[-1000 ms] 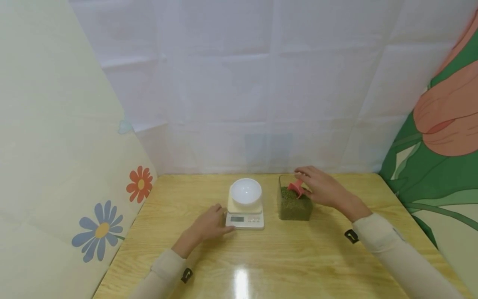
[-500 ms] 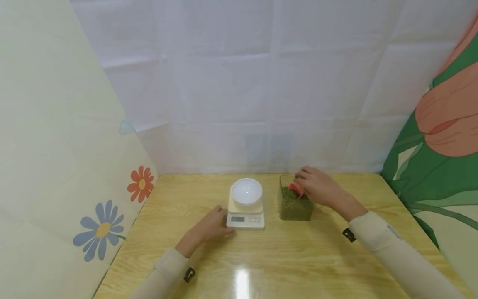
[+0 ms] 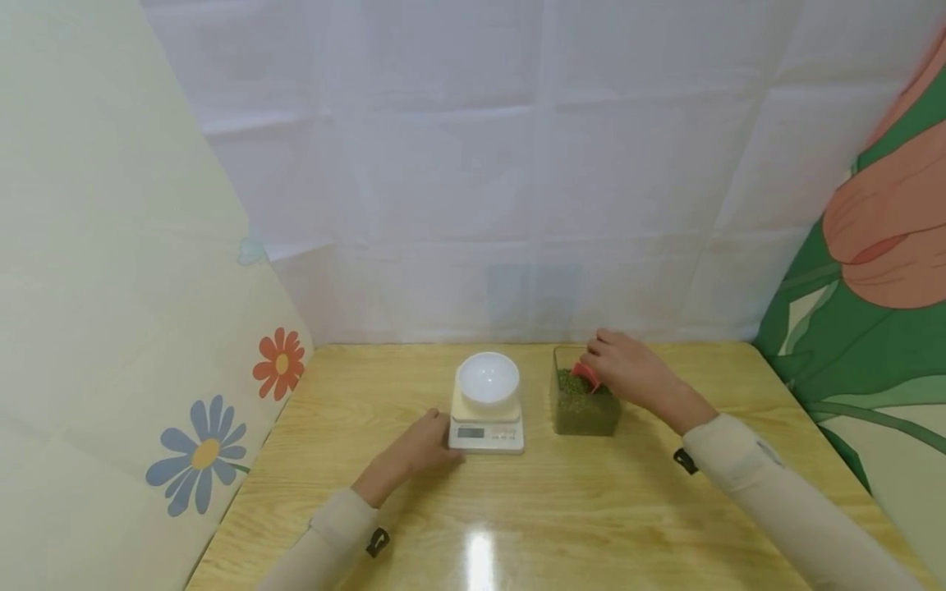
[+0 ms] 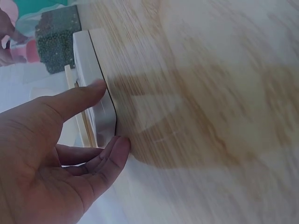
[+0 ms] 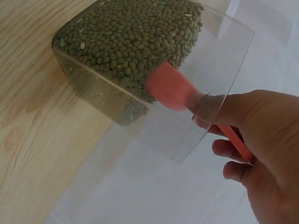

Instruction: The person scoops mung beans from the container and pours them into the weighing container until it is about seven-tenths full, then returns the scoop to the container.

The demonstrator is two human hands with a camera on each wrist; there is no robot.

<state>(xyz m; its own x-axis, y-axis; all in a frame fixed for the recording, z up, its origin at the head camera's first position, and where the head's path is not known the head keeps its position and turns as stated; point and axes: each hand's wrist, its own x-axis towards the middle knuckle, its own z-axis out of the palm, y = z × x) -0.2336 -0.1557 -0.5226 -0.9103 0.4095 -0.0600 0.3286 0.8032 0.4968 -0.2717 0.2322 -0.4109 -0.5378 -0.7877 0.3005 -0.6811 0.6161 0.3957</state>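
Note:
In the right wrist view my right hand point(image 5: 275, 126) grips the handle of a red scoop point(image 5: 169, 86). The scoop's head dips into green mung beans point(image 5: 124, 39) inside a clear square container point(image 3: 584, 420). To the left of it a white digital kitchen scale point(image 3: 488, 435) carries a round white bowl point(image 3: 488, 379). My left hand point(image 3: 423, 447) holds the scale's near left corner. The left wrist view shows the thumb on the front side and the fingertips point(image 4: 122, 147) at the left side.
A wood-grain table point(image 3: 517, 509) bears everything. White cloth point(image 3: 443, 164) hangs along its back edge. Flower-printed sheets stand at the left point(image 3: 96, 287) and right point(image 3: 887, 369).
My right hand has lowered over the scoop and tilted it further into the beans. The left hand's fingers have drawn in against the scale's corner.

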